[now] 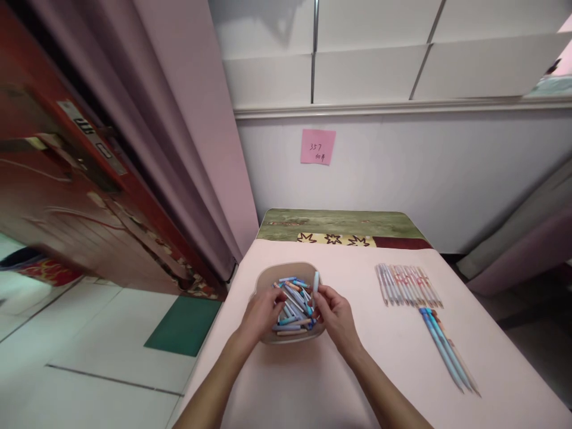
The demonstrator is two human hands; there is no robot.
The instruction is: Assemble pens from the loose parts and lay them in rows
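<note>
A beige bin (291, 340) on the pink-covered table holds many pen caps and short pen parts (292, 302) in blue, white and orange. Over the bin's left side is my left hand (263, 311), its fingers curled down among the parts; whatever they pinch is hidden. My right hand (333, 310), at the bin's right rim, grips a light blue pen piece (316, 282) that stands upright between thumb and fingers. To the right lies a row of clear pens (409, 286), side by side. Just below that row, several longer capped pens (447, 351) lie slanted.
The table's pink cover (353, 262) leaves a green patterned strip (335, 220) showing at the back. A white wall with a pink note (317, 147) stands behind. Left are a purple curtain, a red door (58, 179) and a green mat (183, 325) on the floor.
</note>
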